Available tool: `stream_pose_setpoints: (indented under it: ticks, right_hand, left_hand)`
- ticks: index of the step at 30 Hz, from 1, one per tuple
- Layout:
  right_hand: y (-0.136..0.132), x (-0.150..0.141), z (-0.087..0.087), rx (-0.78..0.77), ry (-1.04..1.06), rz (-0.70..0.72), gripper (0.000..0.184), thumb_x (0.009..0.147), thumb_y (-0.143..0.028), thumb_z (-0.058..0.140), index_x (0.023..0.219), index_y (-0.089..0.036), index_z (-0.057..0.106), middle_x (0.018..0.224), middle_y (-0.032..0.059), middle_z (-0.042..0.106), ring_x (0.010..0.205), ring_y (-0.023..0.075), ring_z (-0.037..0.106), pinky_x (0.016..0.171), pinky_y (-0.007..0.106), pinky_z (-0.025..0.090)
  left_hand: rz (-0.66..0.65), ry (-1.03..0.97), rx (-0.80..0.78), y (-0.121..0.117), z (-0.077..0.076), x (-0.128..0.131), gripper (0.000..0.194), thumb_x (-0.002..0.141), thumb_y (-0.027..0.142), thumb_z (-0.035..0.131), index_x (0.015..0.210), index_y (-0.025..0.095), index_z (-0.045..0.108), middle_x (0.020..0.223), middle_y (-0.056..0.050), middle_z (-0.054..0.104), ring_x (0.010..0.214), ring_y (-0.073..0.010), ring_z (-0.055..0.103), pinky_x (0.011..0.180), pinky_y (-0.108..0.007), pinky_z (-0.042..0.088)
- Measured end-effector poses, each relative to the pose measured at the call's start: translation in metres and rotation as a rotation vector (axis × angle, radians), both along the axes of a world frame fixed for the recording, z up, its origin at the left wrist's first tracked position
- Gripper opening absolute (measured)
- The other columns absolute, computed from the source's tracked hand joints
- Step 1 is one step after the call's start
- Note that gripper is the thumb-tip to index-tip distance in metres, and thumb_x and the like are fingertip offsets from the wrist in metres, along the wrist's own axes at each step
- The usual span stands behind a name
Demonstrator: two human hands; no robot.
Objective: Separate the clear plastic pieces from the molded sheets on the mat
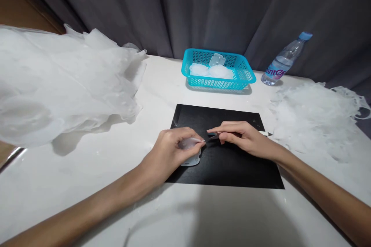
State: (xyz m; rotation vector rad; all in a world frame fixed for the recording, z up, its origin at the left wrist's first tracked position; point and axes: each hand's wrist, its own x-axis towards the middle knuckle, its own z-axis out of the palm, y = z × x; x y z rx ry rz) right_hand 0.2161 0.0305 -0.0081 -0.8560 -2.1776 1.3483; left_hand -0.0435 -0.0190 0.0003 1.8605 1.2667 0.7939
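The left hand (174, 147) is pinching a small translucent plastic piece (191, 150) over the near left part of the black mat (232, 170), while the right hand (242, 137) is gripping a thin tool (213, 137), its tip meeting the piece. The tip could slip off the slick plastic and tear it, or jab a fingertip. What the tool is, and the piece's shape under the fingers, is hard to make out. Farther off, a teal basket (249, 79) is holding similar pieces, beside a water bottle (282, 61); pale scraps (313, 119) are lying right.
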Motion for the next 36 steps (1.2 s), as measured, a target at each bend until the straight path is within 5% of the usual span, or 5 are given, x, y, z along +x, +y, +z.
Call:
stream_pose_setpoints:
  ticks: [5,22,36]
  right_hand:
    - [-0.004,-0.005,-0.015,0.075,0.118,-0.021,0.027,0.107,-0.03,0.058,0.094,-0.017,0.078,0.09,0.005,0.071,0.084,0.0159,0.065,0.08,0.029,0.049]
    - [0.001,-0.005,-0.017,0.231,0.055,0.031,0.026,0.107,-0.03,0.057,0.122,-0.022,0.077,0.103,0.0058,0.077,0.094,0.0184,0.067,0.09,0.032,0.052]
    - [-0.001,-0.006,-0.017,0.282,0.061,0.036,0.026,0.108,-0.028,0.057,0.122,-0.021,0.077,0.105,0.0059,0.077,0.095,0.0182,0.068,0.09,0.032,0.052]
  left_hand:
    - [-0.028,0.052,0.056,-0.001,-0.004,-0.002,0.008,0.093,0.025,0.073,0.088,0.022,0.078,0.084,0.004,0.077,0.071,-0.0104,0.068,0.064,-0.02,0.047]
    - [-0.121,0.114,0.151,-0.007,-0.004,-0.001,0.012,0.102,0.023,0.062,0.096,0.019,0.072,0.087,0.0,0.068,0.075,-0.0127,0.063,0.07,-0.025,0.045]
    - [-0.094,0.105,0.08,-0.008,-0.006,-0.001,0.012,0.101,0.026,0.062,0.097,0.021,0.072,0.089,0.002,0.07,0.078,-0.0127,0.065,0.071,-0.024,0.046]
